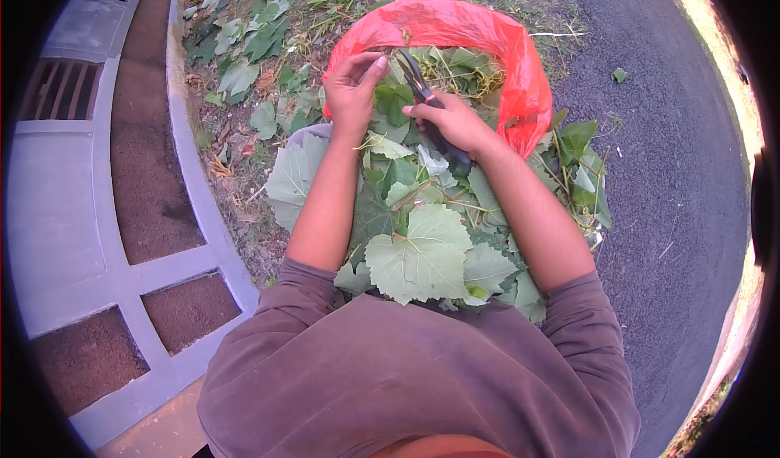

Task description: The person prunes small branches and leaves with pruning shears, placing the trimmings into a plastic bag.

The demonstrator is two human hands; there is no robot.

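Note:
My right hand (457, 123) is wrapped round a pair of pruning shears (417, 80) with dark handles, its blades pointing up and away from me. To its left, my left hand (352, 91) is closed in a pinch at the rim of a red plastic bag (524, 76); whatever is between the fingertips is too small to make out. Cut leaves and thin stems (455, 62) fill the mouth of the bag. A heap of large lobed green leaves (418, 251) lies between my forearms, against my body, pale undersides showing on several.
More leaves (240, 76) are scattered over the grassy ground at the left. A leafy pile (581, 162) sits right of the bag, beside the dark asphalt (674, 214). Along the left runs a concrete kerb (191, 157) with soil-filled openings and drain grates (61, 88).

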